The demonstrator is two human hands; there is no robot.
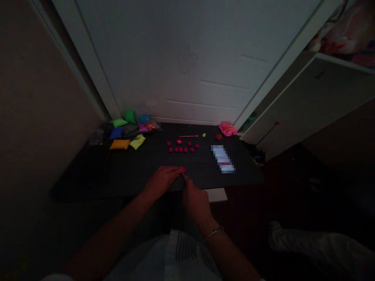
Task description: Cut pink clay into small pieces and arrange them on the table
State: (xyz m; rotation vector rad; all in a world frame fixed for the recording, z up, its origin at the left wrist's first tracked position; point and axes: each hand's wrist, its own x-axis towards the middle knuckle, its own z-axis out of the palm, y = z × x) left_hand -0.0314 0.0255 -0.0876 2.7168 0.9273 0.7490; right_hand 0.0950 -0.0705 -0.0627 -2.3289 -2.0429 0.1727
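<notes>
Near the front edge of the dark table, a small dark pink clay piece (pixel 183 169) lies at the fingertips of my left hand (pixel 160 181). Those fingers are pressed together and steady it from the left. My right hand (pixel 195 199) is closed around a thin pink stick-like tool (pixel 182 171), whose tip meets the piece. Most of the tool's handle is hidden in my fist. Beyond my hands are several small dark pink clay lumps (pixel 181 150) in rows, and a pink clay flower (pixel 179 141) with a pale centre.
Coloured clay packets (pixel 120 144) lie at the table's back left. Another thin pink stick (pixel 188 136), a yellow-green bit (pixel 204 135), a reddish-brown ball (pixel 218 137) and a bright pink crumpled thing (pixel 228 129) are farther back. A blurred-out pale rectangle (pixel 222 159) lies right. A white door (pixel 164 58) stands behind.
</notes>
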